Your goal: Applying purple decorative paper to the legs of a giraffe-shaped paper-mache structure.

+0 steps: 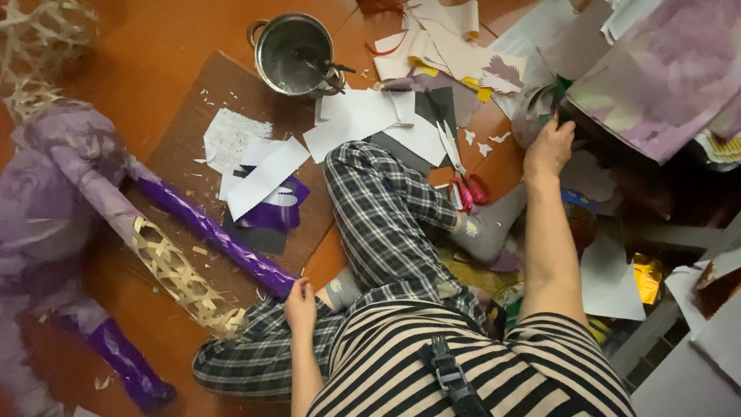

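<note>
I sit on a wooden floor in plaid trousers and a striped top. My left hand (pixel 300 303) rests by my knee, its fingers touching the near end of a shiny purple wrapped rod (pixel 212 229). That rod belongs to a woven bamboo figure (pixel 179 278) partly covered in purple paper. My right hand (pixel 549 147) reaches far forward, fingers bent against a dark roll of material (pixel 538 108) beside a large purple-and-white paper sheet (pixel 664 69). Whether the right hand grips anything is unclear. Red-handled scissors (pixel 464 185) lie on the floor between my leg and my right arm.
A metal pot (pixel 295 52) holding a tool stands ahead. White, black and purple paper scraps (pixel 266 174) cover a brown board (pixel 202 108). More cut paper (pixel 440 46) is piled at the back. Gold foil (pixel 647 278) and white sheets lie on the right.
</note>
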